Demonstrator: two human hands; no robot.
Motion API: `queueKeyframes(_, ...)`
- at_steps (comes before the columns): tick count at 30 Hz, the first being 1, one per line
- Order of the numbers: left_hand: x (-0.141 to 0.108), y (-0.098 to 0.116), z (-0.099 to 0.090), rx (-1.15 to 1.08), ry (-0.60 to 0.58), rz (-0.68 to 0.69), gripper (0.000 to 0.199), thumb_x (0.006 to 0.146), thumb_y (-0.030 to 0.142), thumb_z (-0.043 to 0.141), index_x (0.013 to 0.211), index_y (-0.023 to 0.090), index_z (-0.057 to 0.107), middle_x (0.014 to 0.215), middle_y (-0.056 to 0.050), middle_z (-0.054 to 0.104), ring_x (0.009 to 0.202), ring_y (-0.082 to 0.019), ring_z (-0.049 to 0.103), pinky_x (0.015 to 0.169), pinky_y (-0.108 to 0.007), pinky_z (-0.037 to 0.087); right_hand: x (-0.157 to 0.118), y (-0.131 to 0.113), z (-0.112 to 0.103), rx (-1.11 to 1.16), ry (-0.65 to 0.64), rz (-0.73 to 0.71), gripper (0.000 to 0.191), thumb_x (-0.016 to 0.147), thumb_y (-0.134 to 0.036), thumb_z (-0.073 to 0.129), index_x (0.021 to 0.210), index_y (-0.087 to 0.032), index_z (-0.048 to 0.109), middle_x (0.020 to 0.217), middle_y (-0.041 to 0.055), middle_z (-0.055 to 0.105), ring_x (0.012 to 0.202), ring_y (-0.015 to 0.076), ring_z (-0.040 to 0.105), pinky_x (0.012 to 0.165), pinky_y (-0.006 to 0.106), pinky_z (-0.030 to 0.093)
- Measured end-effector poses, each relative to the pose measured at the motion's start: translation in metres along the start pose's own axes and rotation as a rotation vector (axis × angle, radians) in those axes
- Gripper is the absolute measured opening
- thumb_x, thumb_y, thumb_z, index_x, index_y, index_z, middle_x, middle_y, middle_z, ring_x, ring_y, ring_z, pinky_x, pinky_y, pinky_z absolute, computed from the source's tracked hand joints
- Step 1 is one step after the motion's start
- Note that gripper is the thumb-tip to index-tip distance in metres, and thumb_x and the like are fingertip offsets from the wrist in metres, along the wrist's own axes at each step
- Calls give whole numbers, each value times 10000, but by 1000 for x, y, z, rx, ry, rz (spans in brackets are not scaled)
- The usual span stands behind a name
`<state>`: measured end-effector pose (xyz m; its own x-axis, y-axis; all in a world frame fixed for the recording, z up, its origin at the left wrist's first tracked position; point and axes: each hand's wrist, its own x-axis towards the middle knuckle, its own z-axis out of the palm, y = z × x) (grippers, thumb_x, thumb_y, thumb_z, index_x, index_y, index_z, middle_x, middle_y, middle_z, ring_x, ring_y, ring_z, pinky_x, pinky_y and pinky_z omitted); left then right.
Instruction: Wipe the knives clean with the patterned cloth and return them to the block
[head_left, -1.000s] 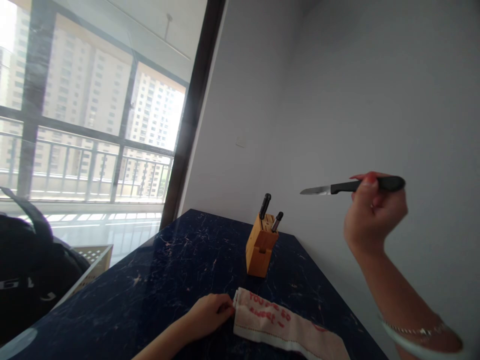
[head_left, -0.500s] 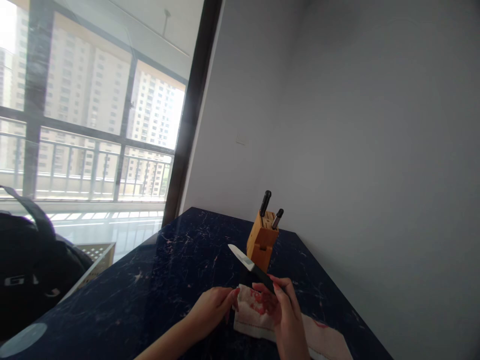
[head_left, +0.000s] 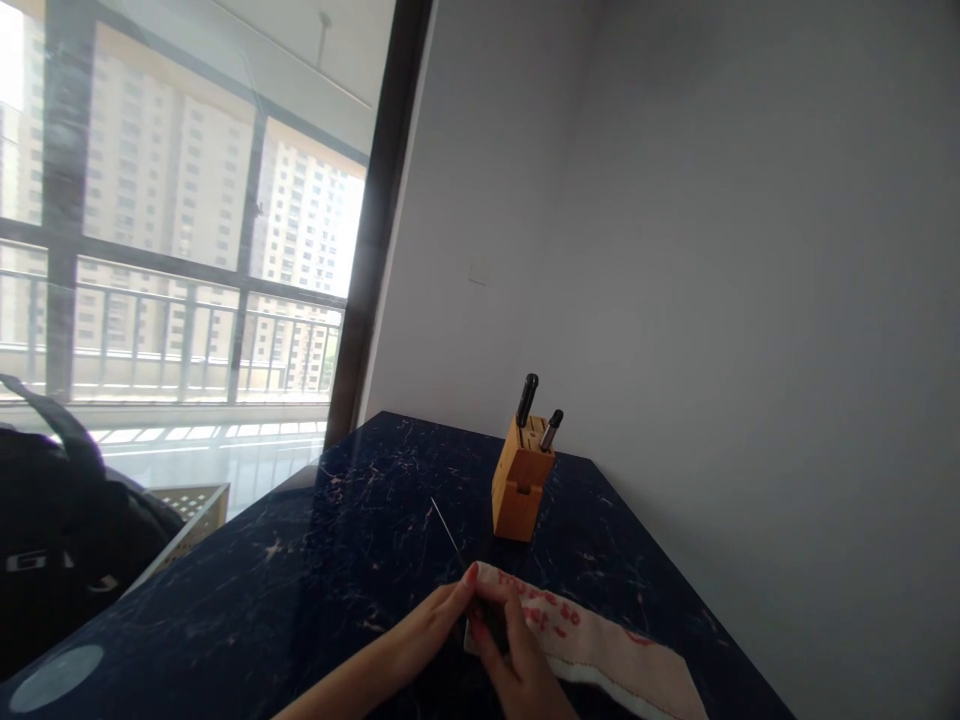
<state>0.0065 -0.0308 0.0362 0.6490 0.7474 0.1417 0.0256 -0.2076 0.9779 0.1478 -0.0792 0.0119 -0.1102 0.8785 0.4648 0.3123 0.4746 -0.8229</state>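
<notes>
My right hand (head_left: 517, 655) is closed around the dark handle of a knife (head_left: 448, 528). Its thin blade appears edge-on, pointing up and to the left over the table. Right beside it, my left hand (head_left: 427, 625) pinches the corner of a pale pink towel (head_left: 600, 640) with red markings; the fingertips are close to the knife handle and partly hidden. The towel stretches away to the right, under and behind my right hand. Beyond both hands a wooden knife block (head_left: 517, 490) stands upright, with two dark-handled pieces in its slots.
The dark blue marbled table (head_left: 360, 520) runs back to the grey wall (head_left: 712, 300). A black bag (head_left: 67, 540) and a lattice-sided crate (head_left: 202, 515) are at the left, beyond the table edge. A pale round patch (head_left: 56, 678) marks the near left corner.
My right hand has moved left and down to meet my left hand. The knife has turned from showing its flat blade to edge-on, uncovering more of the towel and block.
</notes>
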Motion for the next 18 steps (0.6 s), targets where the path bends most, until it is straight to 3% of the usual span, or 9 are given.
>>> queueKeyframes(3,7,-11,2,-154,34,-1,622,800,629,280,965,135,619,825,-36,642,793,-174,556,764,-283,428,-2,2,-1,-146,-109,-78,429,798,-287,483,1215,-233,396,1247,84,451,1149,203,420,958,359,342)
queueKeyframes(5,13,-21,1,-271,60,39,581,806,606,315,1040,139,570,824,-41,637,763,-171,575,741,-293,445,-4,5,1,-217,-109,-91,589,740,-271,549,1279,-228,317,1271,100,424,1144,223,425,938,364,364)
queueKeyframes(7,21,-30,-3,-335,113,61,527,789,584,391,1026,142,552,793,-37,627,735,-166,582,709,-286,455,-6,9,3,-253,-75,-101,678,713,-274,576,1313,-224,263,1185,94,496,1050,219,499,895,358,399)
queueKeyframes(11,33,-47,-12,-317,195,75,491,722,606,481,863,141,549,721,-19,594,678,-150,574,655,-267,458,-4,15,2,-273,60,-88,492,793,-296,479,1263,-231,351,890,24,603,794,159,575,798,306,444)
queueKeyframes(14,36,-53,-15,-221,247,88,543,700,670,430,873,163,515,602,32,525,542,-116,519,562,-249,444,-1,23,-6,-463,116,-65,295,793,-291,477,1081,-247,523,991,45,595,921,194,548,840,328,419)
queueKeyframes(18,32,-51,-16,32,307,27,597,765,684,238,782,160,524,480,69,404,388,-76,346,399,-199,301,4,40,-17,-720,94,-20,336,683,-191,557,1017,-223,565,1078,70,580,1045,262,498,882,386,384)
